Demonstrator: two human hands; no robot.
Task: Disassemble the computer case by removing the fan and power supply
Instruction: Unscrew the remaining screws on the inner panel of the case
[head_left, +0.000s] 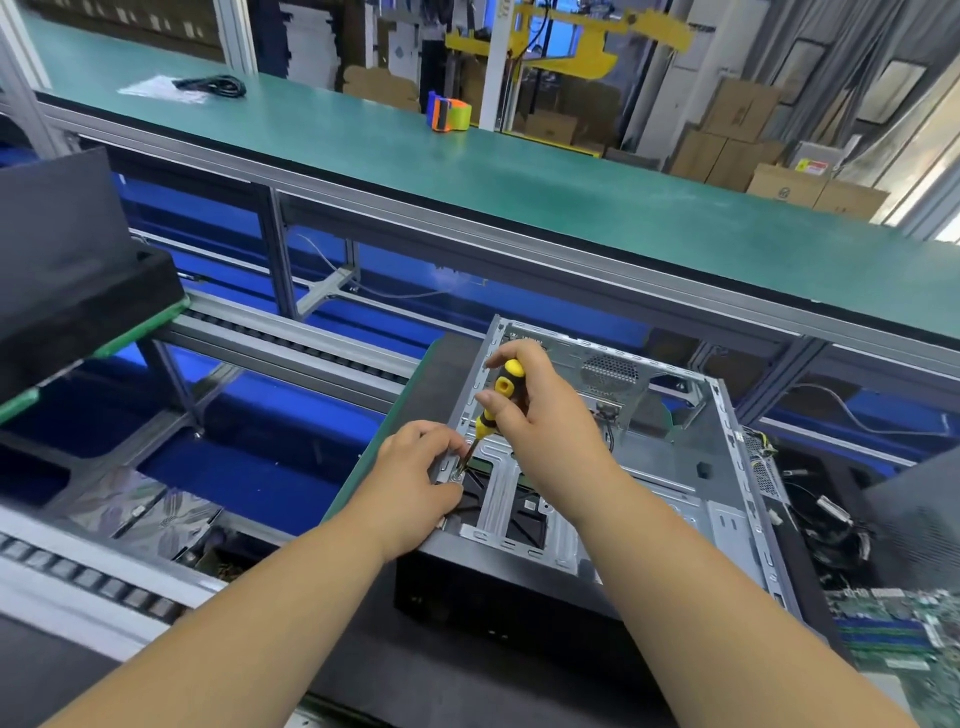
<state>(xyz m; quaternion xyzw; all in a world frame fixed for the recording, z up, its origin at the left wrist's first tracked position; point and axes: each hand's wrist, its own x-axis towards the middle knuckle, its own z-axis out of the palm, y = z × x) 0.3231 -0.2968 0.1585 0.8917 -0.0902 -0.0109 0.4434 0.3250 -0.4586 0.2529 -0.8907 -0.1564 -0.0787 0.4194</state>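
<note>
Head view: computer case (670, 467) lies on its side, open face up, on the dark mat of the near worktop (415, 675), so the inner brackets are reachable from above. Right hand (535, 415) grips a yellow-and-black screwdriver (496, 402), fingers wrapped round the handle, shaft slanting down-left to a screw (458, 475) on the case's left rail. Left hand (421, 478) rests on that rail just beside the tip, fingers curled round the edge, probably to steady the case and guide the bit. Black part beneath the brackets may be the fan; cannot confirm. Power supply not identifiable.
</note>
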